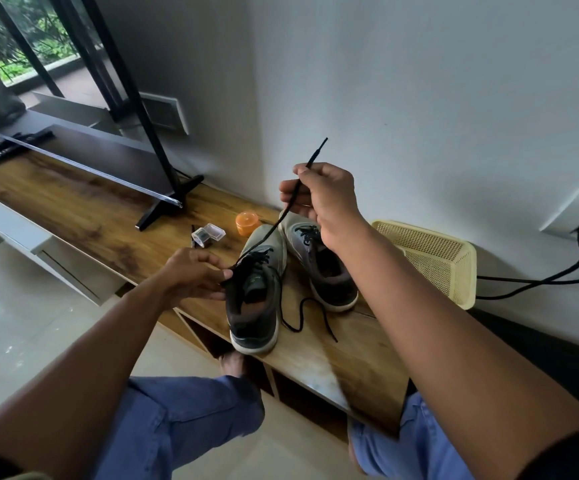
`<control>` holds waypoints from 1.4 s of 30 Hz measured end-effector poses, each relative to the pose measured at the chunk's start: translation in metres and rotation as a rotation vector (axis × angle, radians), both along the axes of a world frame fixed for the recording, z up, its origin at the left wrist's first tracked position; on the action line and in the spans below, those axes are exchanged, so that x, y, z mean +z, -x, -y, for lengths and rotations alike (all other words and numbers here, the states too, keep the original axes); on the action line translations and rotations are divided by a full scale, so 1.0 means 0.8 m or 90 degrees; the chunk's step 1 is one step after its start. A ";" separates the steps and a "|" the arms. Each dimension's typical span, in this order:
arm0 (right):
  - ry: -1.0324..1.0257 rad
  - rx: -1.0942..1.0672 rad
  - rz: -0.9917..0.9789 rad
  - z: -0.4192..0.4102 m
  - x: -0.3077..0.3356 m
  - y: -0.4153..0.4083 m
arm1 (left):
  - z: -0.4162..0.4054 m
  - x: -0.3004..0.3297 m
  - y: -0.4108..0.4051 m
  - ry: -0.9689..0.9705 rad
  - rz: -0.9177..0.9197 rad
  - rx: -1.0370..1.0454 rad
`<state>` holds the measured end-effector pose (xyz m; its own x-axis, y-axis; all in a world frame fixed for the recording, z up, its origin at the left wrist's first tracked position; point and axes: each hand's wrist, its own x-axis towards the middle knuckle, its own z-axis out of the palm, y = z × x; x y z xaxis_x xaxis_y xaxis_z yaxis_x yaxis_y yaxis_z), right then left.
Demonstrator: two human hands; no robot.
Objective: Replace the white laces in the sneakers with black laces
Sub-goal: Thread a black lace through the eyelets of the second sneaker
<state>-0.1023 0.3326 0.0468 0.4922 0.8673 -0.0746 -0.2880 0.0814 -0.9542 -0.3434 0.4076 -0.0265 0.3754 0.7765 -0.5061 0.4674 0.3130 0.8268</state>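
Right hand [326, 199] raised, pinching thin black lace [283, 221] running taut, diagonally down-left to near grey sneaker [257, 289] on wooden table [83, 202], left hand [194, 277] gripping lace at top eyelet.

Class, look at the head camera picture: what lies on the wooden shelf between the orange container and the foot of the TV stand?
In the head view, a small clear plastic box lies between the orange container and the TV stand foot, on the wooden shelf.

There is just the one view, worn on the person's head, wide-angled, looking forward and down from close above the table [83, 202]. Both forearms reach in from the bottom corners; the wall [419, 81] closes it off behind.
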 end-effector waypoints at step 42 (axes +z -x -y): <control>0.138 0.255 0.449 0.004 -0.041 0.040 | 0.026 0.048 -0.058 -0.144 0.375 0.017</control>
